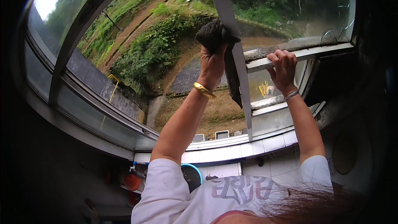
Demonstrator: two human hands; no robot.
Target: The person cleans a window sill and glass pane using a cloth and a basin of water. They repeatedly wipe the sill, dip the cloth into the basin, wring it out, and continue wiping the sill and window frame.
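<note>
My left hand (pixel 212 65) is raised and closed around a dark, bunched cloth (pixel 212 35), with a long end of it hanging down beside the upright window frame bar (pixel 233 49). The cloth touches or nearly touches that bar. To the right, my right hand (pixel 283 68) grips the pale horizontal rail (pixel 311 53) of the window frame, its fingers curled over the top. Dark grime marks this rail. Glass panes (pixel 267 12) fill the frame above and below the rail. My left palm is hidden by the cloth and the wrist.
A white-tiled sill (pixel 217 153) runs below the window. Beneath it are a blue-rimmed basin (pixel 200 174), a tap (pixel 133 166) and a red container (pixel 132 182). Sliding window tracks (pixel 102 105) curve away on the left. Outside lie plants and a dirt slope.
</note>
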